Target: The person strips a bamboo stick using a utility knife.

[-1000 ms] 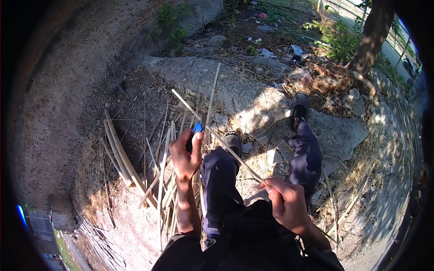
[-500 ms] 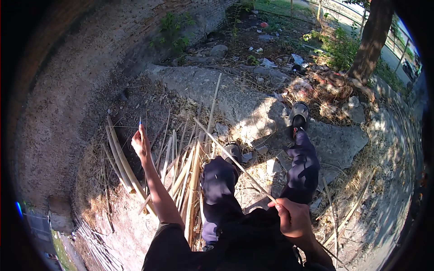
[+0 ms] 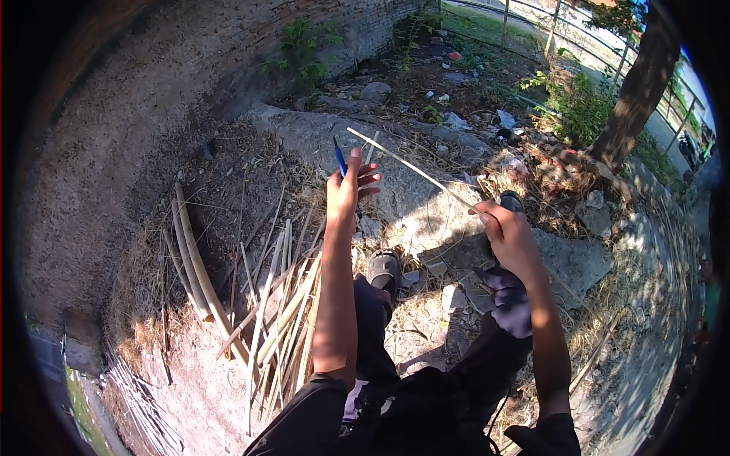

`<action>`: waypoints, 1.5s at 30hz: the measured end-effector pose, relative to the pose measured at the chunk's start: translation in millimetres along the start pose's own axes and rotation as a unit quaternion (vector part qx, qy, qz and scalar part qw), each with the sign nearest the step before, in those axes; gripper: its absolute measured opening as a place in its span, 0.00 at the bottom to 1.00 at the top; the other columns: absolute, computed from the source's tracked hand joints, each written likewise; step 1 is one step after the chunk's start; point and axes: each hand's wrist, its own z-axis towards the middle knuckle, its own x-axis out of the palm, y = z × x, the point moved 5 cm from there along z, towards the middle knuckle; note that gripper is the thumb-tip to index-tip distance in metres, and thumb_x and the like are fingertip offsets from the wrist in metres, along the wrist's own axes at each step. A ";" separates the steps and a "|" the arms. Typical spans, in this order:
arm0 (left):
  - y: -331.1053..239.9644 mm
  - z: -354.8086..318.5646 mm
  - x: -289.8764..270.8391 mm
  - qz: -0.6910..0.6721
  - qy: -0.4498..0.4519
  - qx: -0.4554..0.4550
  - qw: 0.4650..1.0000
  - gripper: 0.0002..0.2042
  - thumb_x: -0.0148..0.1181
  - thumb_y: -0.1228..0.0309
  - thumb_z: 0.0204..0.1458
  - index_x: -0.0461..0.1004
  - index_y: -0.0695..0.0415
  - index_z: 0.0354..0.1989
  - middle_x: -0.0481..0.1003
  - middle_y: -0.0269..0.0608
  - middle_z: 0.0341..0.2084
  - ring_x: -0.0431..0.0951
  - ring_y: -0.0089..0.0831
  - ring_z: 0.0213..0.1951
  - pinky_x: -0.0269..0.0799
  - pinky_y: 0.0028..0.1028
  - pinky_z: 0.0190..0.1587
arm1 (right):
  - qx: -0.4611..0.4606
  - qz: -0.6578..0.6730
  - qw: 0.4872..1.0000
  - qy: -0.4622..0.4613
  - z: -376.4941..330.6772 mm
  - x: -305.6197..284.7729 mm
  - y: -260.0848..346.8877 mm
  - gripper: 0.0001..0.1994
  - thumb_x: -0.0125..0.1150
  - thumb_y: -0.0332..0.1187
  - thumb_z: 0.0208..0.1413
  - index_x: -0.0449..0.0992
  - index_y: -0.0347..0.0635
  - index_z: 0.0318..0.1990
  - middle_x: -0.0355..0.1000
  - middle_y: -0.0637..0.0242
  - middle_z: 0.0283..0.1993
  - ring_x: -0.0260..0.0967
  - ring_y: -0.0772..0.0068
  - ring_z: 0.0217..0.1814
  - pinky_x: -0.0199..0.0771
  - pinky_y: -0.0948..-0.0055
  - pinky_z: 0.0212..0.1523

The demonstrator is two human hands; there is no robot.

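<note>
My left hand [image 3: 348, 186] is raised in front of me, its thumb closed against a slim blue-handled knife [image 3: 340, 159] with a thin dark blade pointing up. The other fingers of that hand are partly spread. My right hand [image 3: 504, 232] pinches a thin pale bamboo strip [image 3: 403, 161] between thumb and fingers. From there the strip slants up and left, its far end just beyond my left fingers. Whether the left hand touches the strip I cannot tell.
A pile of split bamboo strips [image 3: 285, 311] lies beside my left leg, with thicker bamboo poles [image 3: 199, 258] left of it. Ahead is a rough stone slab [image 3: 319, 140]. A wall [image 3: 144, 114] rises at the left, a tree trunk [image 3: 639, 91] at the far right.
My left hand has come right with the knife, from above the poles to near the strip's far end. My right hand has moved up and forward, lifting the bamboo strip.
</note>
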 end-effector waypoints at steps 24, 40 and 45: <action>-5.1 5.9 6.2 -0.150 -0.059 0.167 0.973 0.16 0.68 0.79 0.65 0.63 0.51 0.34 0.83 0.49 0.38 0.90 0.45 0.45 0.89 0.35 0.43 | 0.065 0.067 0.996 -0.002 0.0 24.1 -35.8 0.14 0.58 0.20 0.68 0.84 0.40 0.56 0.77 0.57 0.29 0.75 0.62 0.27 0.74 0.63 0.33; -17.0 4.4 -56.0 -0.139 -0.177 0.262 0.939 0.18 0.67 0.80 0.65 0.59 0.52 0.34 0.79 0.43 0.30 0.88 0.37 0.34 0.89 0.34 0.40 | 0.089 0.024 0.980 -0.175 -6.1 -29.1 -79.9 0.11 0.55 0.27 0.73 0.84 0.44 0.55 0.71 0.70 0.26 0.65 0.81 0.26 0.63 0.75 0.29; 4.8 15.5 -78.3 0.057 -0.160 0.118 0.978 0.23 0.78 0.70 0.58 0.60 0.52 0.33 0.81 0.44 0.28 0.90 0.37 0.34 0.90 0.33 0.38 | 0.132 0.076 0.974 -0.167 3.1 -28.5 -73.3 0.11 0.55 0.28 0.75 0.83 0.43 0.56 0.74 0.71 0.29 0.67 0.81 0.28 0.66 0.75 0.30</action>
